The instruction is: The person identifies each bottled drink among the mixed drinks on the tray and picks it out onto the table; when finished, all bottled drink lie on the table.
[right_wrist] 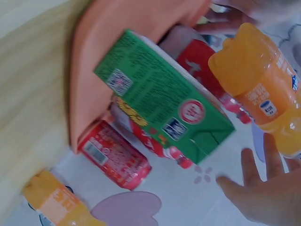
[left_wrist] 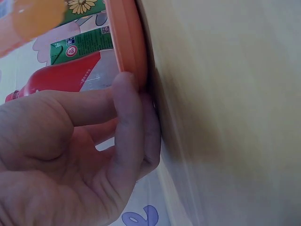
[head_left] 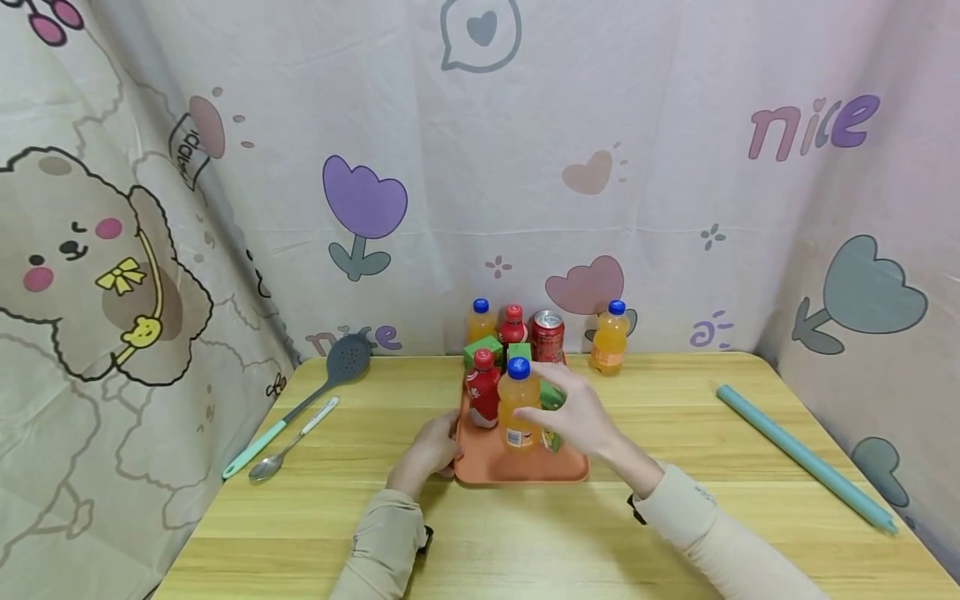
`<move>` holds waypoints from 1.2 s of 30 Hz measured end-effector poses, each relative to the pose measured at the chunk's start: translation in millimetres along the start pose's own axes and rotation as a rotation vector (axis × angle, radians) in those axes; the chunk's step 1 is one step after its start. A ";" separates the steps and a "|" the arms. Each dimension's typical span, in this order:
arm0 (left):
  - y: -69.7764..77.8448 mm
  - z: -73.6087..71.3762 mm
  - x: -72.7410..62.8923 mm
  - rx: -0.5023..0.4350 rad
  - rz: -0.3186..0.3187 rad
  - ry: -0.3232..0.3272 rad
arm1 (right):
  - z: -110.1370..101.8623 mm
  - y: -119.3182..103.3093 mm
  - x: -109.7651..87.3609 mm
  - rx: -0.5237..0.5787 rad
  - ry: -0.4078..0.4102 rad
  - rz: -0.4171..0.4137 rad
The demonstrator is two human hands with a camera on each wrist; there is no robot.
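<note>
My right hand (head_left: 573,412) holds an orange juice bottle (head_left: 519,408) with a blue cap, thumb across its front; the wrist views show its base above the tray. My left hand (head_left: 431,450) grips the left rim of an orange tray (head_left: 517,471), fingertips at its edge in the left wrist view (left_wrist: 127,113). On the tray stand a red bottle (head_left: 483,392), green drink cartons (right_wrist: 164,99), another red bottle (head_left: 513,329), a red can (head_left: 548,337) and a second orange juice bottle (head_left: 481,323), partly hidden at the back.
Another orange juice bottle (head_left: 610,342) stands on the table right of the tray. At left lie a slotted turner (head_left: 348,362) with a green handle and a metal spoon (head_left: 300,433). A blue-green rod (head_left: 806,458) lies at right. A printed curtain (head_left: 480,167) hangs behind the table.
</note>
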State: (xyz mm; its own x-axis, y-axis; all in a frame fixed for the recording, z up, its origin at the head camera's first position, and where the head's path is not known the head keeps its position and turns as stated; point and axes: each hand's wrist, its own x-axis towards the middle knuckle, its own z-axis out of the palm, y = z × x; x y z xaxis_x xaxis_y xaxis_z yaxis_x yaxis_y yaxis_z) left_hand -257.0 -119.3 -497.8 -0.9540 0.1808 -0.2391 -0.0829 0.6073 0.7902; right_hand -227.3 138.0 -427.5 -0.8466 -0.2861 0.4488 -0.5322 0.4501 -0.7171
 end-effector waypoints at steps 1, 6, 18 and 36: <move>0.0 -0.2 -0.1 0.001 0.002 0.000 | -2.1 -2.4 0.1 0.027 0.005 0.007; 0.5 -0.4 -1.0 -0.009 0.005 -0.004 | -16.7 -14.2 0.5 0.165 0.016 0.079; 0.5 0.1 -0.5 0.001 -0.002 -0.006 | -55.1 -5.8 4.7 0.313 0.039 0.235; 2.1 0.2 -3.3 0.005 -0.006 0.000 | -120.5 33.5 0.2 0.829 -0.059 0.337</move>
State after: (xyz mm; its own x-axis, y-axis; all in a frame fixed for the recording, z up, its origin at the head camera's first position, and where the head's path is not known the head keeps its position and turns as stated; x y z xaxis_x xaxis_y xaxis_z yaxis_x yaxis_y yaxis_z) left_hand -254.0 -118.5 -495.4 -0.9536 0.1772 -0.2434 -0.0869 0.6120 0.7861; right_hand -245.7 254.9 -387.2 -0.9438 -0.3029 0.1326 -0.0623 -0.2311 -0.9709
